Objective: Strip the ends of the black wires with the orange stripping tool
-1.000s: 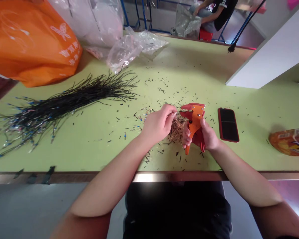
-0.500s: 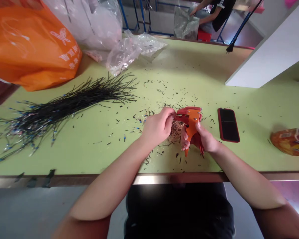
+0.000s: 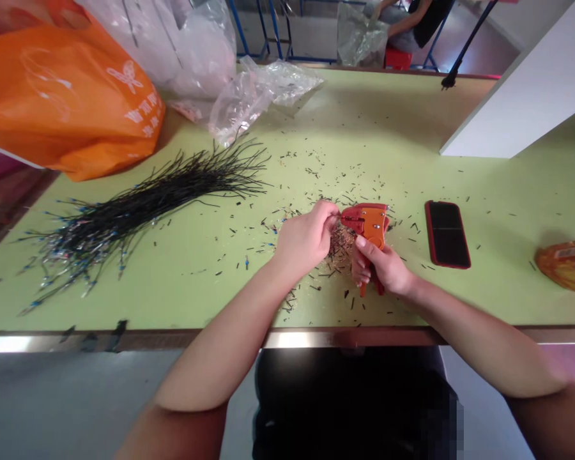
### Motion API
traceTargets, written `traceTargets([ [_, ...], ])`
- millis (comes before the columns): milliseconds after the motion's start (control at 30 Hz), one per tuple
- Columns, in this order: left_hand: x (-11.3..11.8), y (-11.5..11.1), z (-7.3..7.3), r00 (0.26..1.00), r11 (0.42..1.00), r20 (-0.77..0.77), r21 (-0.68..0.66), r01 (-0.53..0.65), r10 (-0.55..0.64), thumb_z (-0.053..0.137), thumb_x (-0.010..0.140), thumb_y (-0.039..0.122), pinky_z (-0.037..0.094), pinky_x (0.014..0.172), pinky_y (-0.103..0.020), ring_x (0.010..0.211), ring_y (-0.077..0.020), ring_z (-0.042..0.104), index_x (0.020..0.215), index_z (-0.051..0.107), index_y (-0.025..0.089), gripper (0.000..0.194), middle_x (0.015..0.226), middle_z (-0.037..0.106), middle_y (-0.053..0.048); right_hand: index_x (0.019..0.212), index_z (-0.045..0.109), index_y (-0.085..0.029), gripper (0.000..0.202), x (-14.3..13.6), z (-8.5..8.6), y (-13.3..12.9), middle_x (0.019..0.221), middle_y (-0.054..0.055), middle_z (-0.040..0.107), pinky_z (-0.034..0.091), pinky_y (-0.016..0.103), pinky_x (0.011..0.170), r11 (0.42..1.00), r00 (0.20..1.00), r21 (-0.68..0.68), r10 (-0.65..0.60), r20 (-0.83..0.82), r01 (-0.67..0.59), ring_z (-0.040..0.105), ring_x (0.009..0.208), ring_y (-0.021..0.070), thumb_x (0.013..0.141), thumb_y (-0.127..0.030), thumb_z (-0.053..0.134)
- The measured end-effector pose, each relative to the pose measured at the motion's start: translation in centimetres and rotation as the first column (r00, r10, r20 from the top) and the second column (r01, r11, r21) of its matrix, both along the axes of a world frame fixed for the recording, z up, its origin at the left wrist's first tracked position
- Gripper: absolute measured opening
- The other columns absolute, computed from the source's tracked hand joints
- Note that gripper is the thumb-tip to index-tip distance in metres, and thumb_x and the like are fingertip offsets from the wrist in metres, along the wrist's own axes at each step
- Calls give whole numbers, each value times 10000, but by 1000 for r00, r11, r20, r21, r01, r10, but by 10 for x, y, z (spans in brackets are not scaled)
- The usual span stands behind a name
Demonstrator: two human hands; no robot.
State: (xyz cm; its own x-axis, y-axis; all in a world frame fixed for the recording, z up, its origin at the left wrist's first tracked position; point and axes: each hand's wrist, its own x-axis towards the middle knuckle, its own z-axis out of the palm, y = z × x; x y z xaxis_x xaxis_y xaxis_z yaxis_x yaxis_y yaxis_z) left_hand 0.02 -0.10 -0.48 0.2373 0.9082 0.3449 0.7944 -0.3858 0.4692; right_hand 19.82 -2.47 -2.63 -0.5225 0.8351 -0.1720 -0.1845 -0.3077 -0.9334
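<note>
My right hand is wrapped round the handles of an orange and red hand tool, its jaws pointing left. Right at those jaws, my left hand is pinched closed; what it holds is too small and hidden to make out. Under and around the hands lies a pile of short clippings, dark and copper-coloured. A long bundle of black wires with blue-tipped ends rests on the green table to the left.
An orange bag and clear plastic bags stand at the back left. A phone and a shiny orange package lie at right. A white panel rises behind them. Across the table sits a person.
The handles of the tool are closer together, and my right thumb has shifted up and left on it. My left hand stays at the jaws. The whole view has shifted slightly.
</note>
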Motion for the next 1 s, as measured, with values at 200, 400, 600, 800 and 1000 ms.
traceTargets([
  [200, -4, 3, -2, 1000, 998, 2, 62, -3, 2, 497, 998, 194, 323, 538, -291, 518, -162, 563, 1027, 601, 253, 123, 639, 661, 26, 606, 462, -231, 609, -4, 1, -3, 467, -91, 397, 393, 249, 380, 998, 999, -36, -44, -22, 44, 387, 368, 94, 897, -716, 689],
  [400, -5, -3, 3, 1000, 990, 18, 137, -25, 23, 491, 937, 107, 376, 580, -306, 564, -159, 576, 1017, 619, 254, 211, 717, 692, 20, 640, 523, -221, 609, 1, 4, -3, 496, -62, 473, 417, 256, 392, 992, 1000, 125, 0, 1, 0, 455, 386, 101, 943, -744, 598],
  [600, -40, 25, 4, 896, 932, 401, 213, -294, 191, 472, 1009, 169, 484, 648, -317, 691, -155, 605, 979, 515, 257, 103, 758, 623, 11, 646, 498, -257, 589, 30, 35, 6, 506, -66, 365, 469, 302, 486, 911, 928, 226, -294, -231, 345, 411, 432, 127, 962, -752, 523],
  [800, -21, 15, 3, 944, 977, 303, 119, -177, 134, 526, 1023, 219, 385, 500, -273, 521, -100, 523, 1016, 559, 221, 34, 710, 660, 34, 715, 541, -242, 674, 32, 43, 15, 602, -28, 408, 539, 370, 574, 952, 937, 59, -284, -201, 301, 458, 532, 158, 883, -889, 463],
  [1000, 15, -21, 8, 988, 978, 142, 206, 36, -66, 530, 1031, 231, 390, 522, -239, 516, -78, 548, 1020, 617, 192, 95, 739, 729, 10, 789, 627, -211, 701, 17, 20, 7, 638, 13, 567, 599, 391, 624, 989, 983, 82, -113, -145, 125, 612, 604, 206, 817, -909, 563],
])
